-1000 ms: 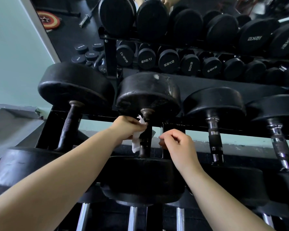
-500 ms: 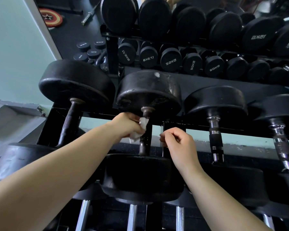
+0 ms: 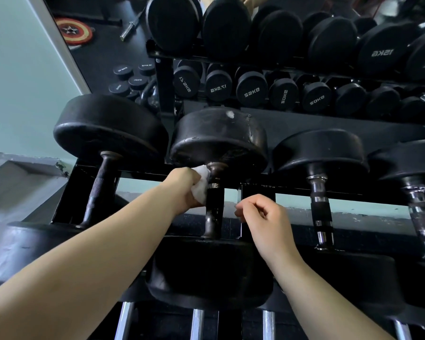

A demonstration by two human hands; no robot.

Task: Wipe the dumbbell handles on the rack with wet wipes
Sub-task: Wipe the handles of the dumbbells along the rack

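We grip a bunched wet wipe (image 3: 199, 191) in our left hand (image 3: 183, 186), now slid up the second dumbbell handle (image 3: 215, 204) on the rack (image 3: 292, 187), close under its far head (image 3: 219, 138); this handle seems nearly wiped. Our right hand (image 3: 263, 217) hovers beside it, fingers curled, empty.

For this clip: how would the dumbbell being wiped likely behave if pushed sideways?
Likely barely budges: the dumbbell has big, thick heads, so it looks heavy. Round heads could roll, but neighbouring dumbbells sit close on both sides. Its handle looks like rigid metal.
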